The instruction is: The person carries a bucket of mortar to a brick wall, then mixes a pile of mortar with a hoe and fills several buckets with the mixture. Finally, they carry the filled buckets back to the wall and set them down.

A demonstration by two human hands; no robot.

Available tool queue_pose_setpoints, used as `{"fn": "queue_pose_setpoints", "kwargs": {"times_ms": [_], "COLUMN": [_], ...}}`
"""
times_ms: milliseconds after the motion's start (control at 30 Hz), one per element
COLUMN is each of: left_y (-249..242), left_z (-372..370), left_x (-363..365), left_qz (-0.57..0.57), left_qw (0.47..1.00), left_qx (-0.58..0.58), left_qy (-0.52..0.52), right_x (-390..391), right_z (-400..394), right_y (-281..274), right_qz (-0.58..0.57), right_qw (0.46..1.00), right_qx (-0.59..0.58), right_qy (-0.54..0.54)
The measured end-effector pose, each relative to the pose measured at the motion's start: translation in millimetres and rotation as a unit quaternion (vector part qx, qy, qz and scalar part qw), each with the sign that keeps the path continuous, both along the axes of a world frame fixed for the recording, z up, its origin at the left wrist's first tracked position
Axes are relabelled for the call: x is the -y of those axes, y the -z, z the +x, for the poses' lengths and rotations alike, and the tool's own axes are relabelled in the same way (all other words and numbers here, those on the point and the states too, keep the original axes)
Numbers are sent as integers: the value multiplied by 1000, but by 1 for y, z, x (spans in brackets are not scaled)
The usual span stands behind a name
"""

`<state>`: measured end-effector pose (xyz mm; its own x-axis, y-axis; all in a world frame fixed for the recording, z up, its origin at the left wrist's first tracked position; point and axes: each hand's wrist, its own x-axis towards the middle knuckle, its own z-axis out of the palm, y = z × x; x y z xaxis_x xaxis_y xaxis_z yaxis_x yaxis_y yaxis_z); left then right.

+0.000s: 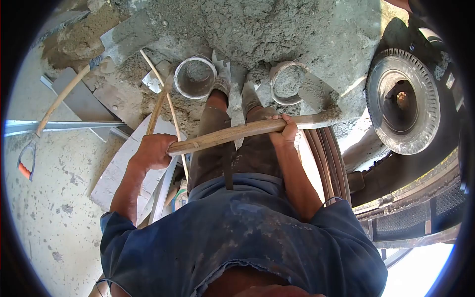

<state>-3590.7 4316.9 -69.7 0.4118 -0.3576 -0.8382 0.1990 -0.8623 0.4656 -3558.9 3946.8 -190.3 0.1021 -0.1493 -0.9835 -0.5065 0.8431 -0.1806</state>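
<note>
Shovel [222, 137]: left hand [152, 150] curled at its handle's end, right hand [285, 130] wrapped farther along; beyond those fingers, the blade [317, 94] beside a bucket [273, 85]. Wide-set, firm hands should best steady it.

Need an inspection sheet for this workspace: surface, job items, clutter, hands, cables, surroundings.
Surface: wet-looking grey mix spread over the ground ahead; pale floor at left, spattered.
Job's things: wooden-handled shovel, its blade overlapping the right bucket in view, contact unclear; that one and the left bucket both hold grey material.
Clutter: second shovel and white board, both at left.
Hands: left hand closed round the handle's end; right hand grips it nearer the blade.
Cables: thin dark loop at the right sleeve; cannot tell if it is a cable.
Surroundings: large tyre at right.
</note>
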Motion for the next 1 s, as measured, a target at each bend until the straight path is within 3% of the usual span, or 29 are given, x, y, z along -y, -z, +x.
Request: {"fn": "queue_pose_setpoints", "kwargs": {"times_ms": [267,467,600,833,1000], "left_y": [-31,-17,-4,12,68], "left_z": [-58,-48,-31,-42,-99], "left_x": [44,101,127,185,228], "left_qz": [30,-3,-61,21,46], "left_qw": [996,998,983,959,948], "left_qx": [-36,-58,-121,-152,-210], "left_qy": [-70,36,126,238,236], "right_x": [30,83,98,115,159], "right_z": [-51,-96,-148,-241,-253], "right_y": [-17,-21,3,72,131], "right_qz": [49,-24,-71,-54,-120], "right_qw": [998,993,980,959,960], "right_qx": [29,20,5,-34,-54], "right_qy": [3,114,184,275,246]}}
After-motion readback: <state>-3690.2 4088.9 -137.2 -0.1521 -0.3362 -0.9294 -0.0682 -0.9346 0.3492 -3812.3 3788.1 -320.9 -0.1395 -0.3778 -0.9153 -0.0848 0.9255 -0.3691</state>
